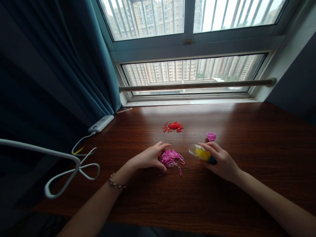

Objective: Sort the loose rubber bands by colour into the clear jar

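Note:
A loose pile of pink paper clips (170,158) lies on the dark wooden table, with one clip apart near its lower right. My left hand (153,156) rests at the pile's left edge, thumb and fingers spread around that side. In my right hand (221,161) is a small clear bottle (193,149), tipped on its side with its open-looking end toward the pile. Yellow pieces and something dark blue show inside the bottle. Just beyond that hand stands a pink cap (211,136).
Farther back lies a heap of small red pieces (175,126). A white power bank (101,124) with a cable sits at the left by the blue curtain (98,75). A thick white tube (61,154) curves in at the left. A rail (197,86) crosses the window behind the table.

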A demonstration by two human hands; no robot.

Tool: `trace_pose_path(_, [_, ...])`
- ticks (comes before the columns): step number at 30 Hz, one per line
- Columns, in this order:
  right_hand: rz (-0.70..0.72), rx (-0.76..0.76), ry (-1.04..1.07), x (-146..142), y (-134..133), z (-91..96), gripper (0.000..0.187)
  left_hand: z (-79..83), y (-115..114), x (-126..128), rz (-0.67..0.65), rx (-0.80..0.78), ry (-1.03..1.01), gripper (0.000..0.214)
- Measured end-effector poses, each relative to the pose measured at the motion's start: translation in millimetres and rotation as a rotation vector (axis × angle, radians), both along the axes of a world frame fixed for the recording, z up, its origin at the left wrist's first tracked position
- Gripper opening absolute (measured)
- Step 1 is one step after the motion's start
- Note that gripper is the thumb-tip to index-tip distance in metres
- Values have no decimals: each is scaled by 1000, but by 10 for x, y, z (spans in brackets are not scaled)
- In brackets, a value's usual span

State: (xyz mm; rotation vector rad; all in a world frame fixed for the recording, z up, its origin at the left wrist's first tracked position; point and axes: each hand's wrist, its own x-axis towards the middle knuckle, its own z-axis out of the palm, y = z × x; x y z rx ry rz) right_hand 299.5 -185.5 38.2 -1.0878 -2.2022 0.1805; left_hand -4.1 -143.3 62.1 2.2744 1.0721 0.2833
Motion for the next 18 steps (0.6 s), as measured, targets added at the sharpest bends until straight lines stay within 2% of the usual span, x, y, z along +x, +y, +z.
trace_pose_path(2, [10,0,1,-8,-3,-20,52,-29,-21,77,-41,37,0,75])
trace_pose_path(6, [16,-1,10,-17,-11,-56,58,-109,-2,150,-96,126,-4,37])
trace_pose_path(8, [19,-8,7,-18,-12,-65,58,-155,32,150,-99,164,-34,25])
trace_pose_path(13, [29,6,-4,-21,-9,-63,57,-224,108,143,-73,188,-204,20])
trace_pose_path(18, [50,17,18,-38,-28,-38,48,-172,91,179,9,128,-403,23])
